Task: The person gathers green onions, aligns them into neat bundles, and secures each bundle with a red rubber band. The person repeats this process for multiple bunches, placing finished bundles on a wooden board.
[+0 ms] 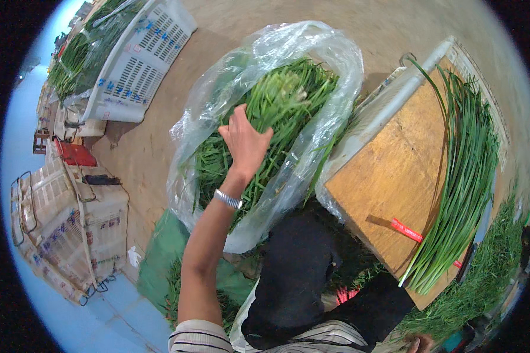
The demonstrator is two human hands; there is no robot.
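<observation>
My left hand [246, 143], with a silver band at the wrist, reaches over a large clear plastic bag [331, 119]. Its fingers are spread above loose green leafy stalks [296, 88] inside the bag; a light green clump just beyond the fingers is blurred. My right hand [419, 343] shows only in part at the bottom edge, and its grip cannot be made out. On a wooden board [393, 163] to the right lies a bundle of long green garlic chives [468, 167], pale ends towards me. A red tape strip [406, 230] lies beside the bundle, partly under it.
The board rests on a white plastic crate [380, 123]. A white crate of bagged greens [137, 66] stands at the upper left, stacked crates [88, 225] at the left. Green sheeting [161, 251] lies below the bag. Loose greens [490, 273] lie at the lower right.
</observation>
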